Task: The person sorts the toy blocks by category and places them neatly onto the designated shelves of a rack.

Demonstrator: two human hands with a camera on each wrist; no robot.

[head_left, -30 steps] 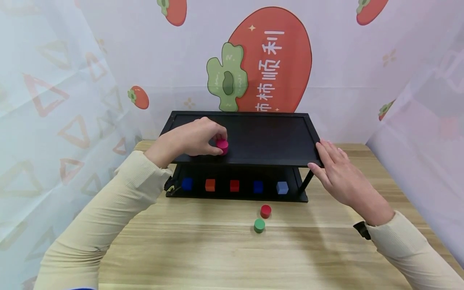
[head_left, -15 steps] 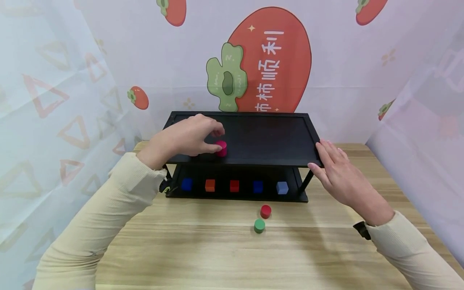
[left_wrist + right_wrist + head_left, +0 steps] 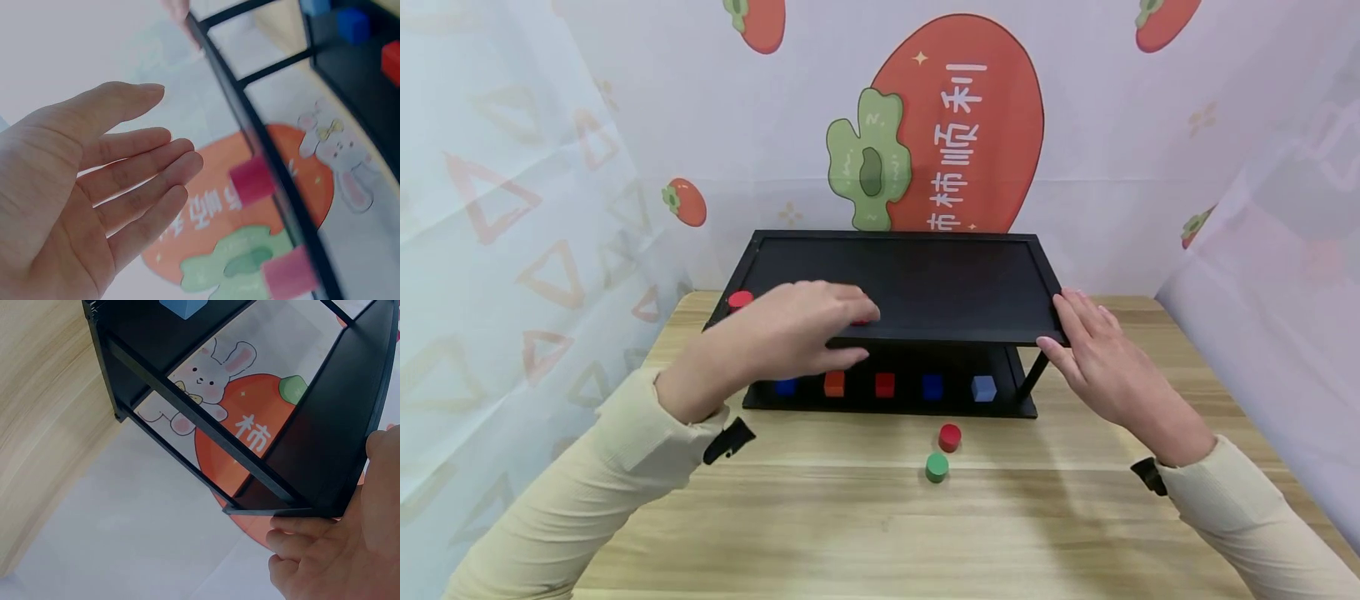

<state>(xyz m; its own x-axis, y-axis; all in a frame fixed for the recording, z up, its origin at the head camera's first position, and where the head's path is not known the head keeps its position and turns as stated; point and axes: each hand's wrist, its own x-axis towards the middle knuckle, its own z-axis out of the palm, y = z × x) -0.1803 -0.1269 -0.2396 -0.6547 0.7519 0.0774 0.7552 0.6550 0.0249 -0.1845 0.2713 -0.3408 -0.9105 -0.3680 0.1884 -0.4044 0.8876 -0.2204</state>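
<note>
My left hand (image 3: 793,329) is in the air in front of the upper tier of a black two-tier rack (image 3: 955,287), its fingers extended and holding nothing. Just past its fingertips a pinkish-red cylinder (image 3: 861,321) stands on that tier, mostly covered by the hand. Another red cylinder (image 3: 741,300) stands at the tier's left end. In the left wrist view, two pink cylinders (image 3: 253,181) appear along the tier's edge, apart from the hand (image 3: 119,181). My right hand (image 3: 1097,358) rests on the upper tier's right edge with extended fingers; the right wrist view shows it touching the corner.
On the lower tier stands a row of cubes, among them an orange cube (image 3: 835,384), a red cube (image 3: 885,385) and a light blue cube (image 3: 984,388). A red cylinder (image 3: 950,437) and a green cylinder (image 3: 936,467) stand on the wooden table (image 3: 865,533) before the rack.
My left hand has let go of the pinkish-red cylinder on the upper tier and drawn back toward the front. A red cylinder at the left end has come into view. The right hand stays put.
</note>
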